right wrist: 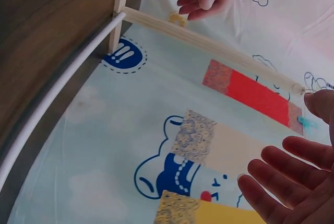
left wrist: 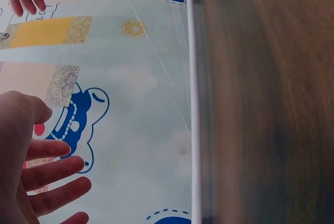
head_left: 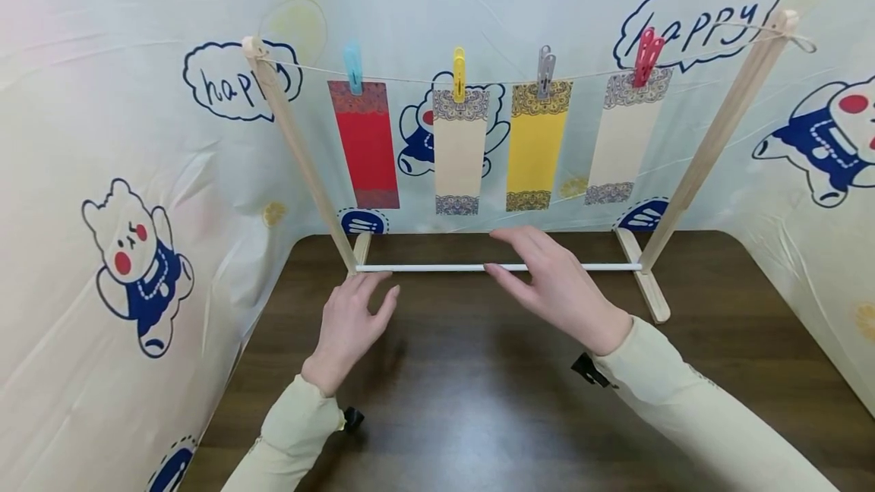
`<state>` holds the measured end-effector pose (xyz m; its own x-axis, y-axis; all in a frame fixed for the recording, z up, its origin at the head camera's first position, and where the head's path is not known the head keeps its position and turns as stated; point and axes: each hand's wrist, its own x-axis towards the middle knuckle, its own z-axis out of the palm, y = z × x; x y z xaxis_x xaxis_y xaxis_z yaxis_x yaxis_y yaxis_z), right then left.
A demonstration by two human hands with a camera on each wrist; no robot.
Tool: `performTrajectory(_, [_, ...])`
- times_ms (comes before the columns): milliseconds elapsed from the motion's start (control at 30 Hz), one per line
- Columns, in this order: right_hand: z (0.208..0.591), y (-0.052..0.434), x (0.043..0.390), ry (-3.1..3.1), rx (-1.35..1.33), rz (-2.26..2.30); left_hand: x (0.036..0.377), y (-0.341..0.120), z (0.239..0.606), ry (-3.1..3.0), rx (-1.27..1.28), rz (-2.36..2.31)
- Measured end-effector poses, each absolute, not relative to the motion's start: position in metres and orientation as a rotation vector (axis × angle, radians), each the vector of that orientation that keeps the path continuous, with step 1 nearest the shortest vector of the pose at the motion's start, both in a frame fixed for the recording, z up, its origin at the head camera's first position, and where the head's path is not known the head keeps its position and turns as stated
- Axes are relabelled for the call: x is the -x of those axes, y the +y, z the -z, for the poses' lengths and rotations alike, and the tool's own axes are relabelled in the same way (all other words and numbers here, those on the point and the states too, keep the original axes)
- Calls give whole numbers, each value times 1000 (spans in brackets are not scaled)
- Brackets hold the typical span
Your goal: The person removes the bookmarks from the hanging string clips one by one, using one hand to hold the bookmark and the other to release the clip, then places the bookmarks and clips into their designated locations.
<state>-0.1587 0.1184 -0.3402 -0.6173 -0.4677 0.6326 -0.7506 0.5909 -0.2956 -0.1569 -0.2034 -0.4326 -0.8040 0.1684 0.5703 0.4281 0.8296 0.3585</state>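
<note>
On the far left of the head view, the cartoon-printed backdrop sheet (head_left: 102,135) shows a bear in blue overalls, and above the rack's left post a speech bubble (head_left: 235,82) reads "happy".

The left hand (head_left: 352,321) hovers over the dark wooden table (head_left: 451,401), fingers spread and relaxed, holding nothing; its fingertips sit just beside the left end of the white rod (head_left: 437,268) that joins the feet of the wooden rack (head_left: 301,154).

A string (head_left: 410,80) runs between the two posts. From it hang four paper strips: a red strip (head_left: 365,146) under a blue clip (head_left: 353,67), a cream strip (head_left: 459,154) under a yellow clip (head_left: 459,74), a yellow strip (head_left: 536,146) under a grey clip (head_left: 544,70), and another cream strip (head_left: 623,139) under a red clip (head_left: 645,55).

The right hand (head_left: 557,283) hangs over the middle of the rod, fingers straight and loosely apart, gripping nothing; whether it touches the rod cannot be told.

Behind the red clip a second bubble (head_left: 704,17) also reads "happy". Further right stands another printed bear (head_left: 827,139).
</note>
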Motion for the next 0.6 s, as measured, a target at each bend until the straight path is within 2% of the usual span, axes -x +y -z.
performTrajectory(600, [312, 97, 170, -2306, -995, -827, 168, -212, 416, -2431, 389, 766])
